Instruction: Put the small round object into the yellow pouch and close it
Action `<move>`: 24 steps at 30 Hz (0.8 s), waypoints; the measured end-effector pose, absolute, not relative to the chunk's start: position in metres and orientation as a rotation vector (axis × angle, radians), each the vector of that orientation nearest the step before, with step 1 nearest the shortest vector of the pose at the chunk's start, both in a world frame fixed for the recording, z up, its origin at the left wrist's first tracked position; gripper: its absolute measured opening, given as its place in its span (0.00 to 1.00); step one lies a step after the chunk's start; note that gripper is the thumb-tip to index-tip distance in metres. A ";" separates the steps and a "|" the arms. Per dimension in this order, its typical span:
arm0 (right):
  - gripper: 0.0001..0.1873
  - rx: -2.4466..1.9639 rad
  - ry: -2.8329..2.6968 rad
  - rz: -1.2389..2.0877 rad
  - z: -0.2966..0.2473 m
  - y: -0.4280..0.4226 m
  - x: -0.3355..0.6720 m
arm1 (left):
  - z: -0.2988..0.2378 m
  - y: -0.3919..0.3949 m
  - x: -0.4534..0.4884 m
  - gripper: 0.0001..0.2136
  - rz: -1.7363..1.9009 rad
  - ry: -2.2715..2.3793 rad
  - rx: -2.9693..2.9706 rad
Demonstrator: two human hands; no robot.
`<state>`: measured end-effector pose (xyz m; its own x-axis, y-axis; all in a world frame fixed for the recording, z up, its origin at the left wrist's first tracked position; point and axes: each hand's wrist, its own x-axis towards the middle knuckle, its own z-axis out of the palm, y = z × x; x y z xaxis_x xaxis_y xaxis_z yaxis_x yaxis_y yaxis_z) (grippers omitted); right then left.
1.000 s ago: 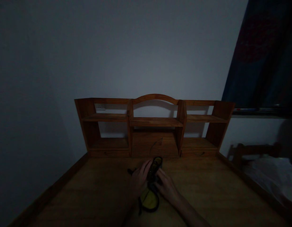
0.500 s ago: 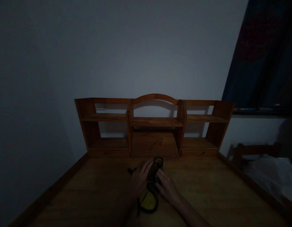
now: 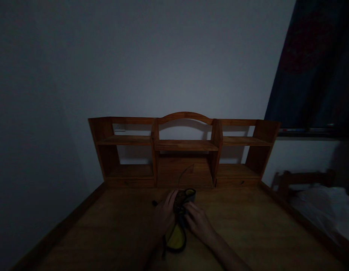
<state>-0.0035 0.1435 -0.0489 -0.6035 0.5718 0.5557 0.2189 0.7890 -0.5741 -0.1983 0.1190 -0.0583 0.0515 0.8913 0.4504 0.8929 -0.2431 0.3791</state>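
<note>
On the wooden desk lies an opened case (image 3: 176, 241) with a yellow lining and black edging; its far end curls up and shows yellow too. A dark, glossy thing (image 3: 180, 198) sits over the middle of the case, too dim to name. Along its left side my left hand (image 3: 164, 212) is closed on it, fingers pointing away from me. From the right, my right hand (image 3: 197, 220) has bent fingers pressed against its near right edge. The fingertips of both hands are partly hidden. A small black end (image 3: 154, 203) pokes out left of my left hand.
A wooden shelf unit (image 3: 187, 145) stands along the back of the desk (image 3: 242, 226), with a thin cord (image 3: 185, 172) at its middle panel. Raised edges border the desk. To the right are a dark curtain (image 3: 310, 67) and white bedding (image 3: 326, 207).
The dark glossy thing has tilted and shifted slightly left between my hands. The case's yellow near end has narrowed and moved a little left. Both hands stay close to it.
</note>
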 end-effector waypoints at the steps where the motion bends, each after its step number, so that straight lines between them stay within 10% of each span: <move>1: 0.19 -0.582 -2.205 0.597 -0.049 0.144 -0.004 | -0.059 0.119 -0.198 0.31 -0.974 -1.927 -2.278; 24: 0.22 -0.581 -2.142 0.623 -0.055 0.146 -0.009 | -0.047 0.115 -0.194 0.32 -0.853 -2.021 -2.289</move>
<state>-0.0086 0.1457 -0.0554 -0.5638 0.5921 0.5758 0.1908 0.7717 -0.6067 -0.1936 0.1150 -0.0469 0.0430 0.9280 0.3701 0.9126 -0.1872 0.3635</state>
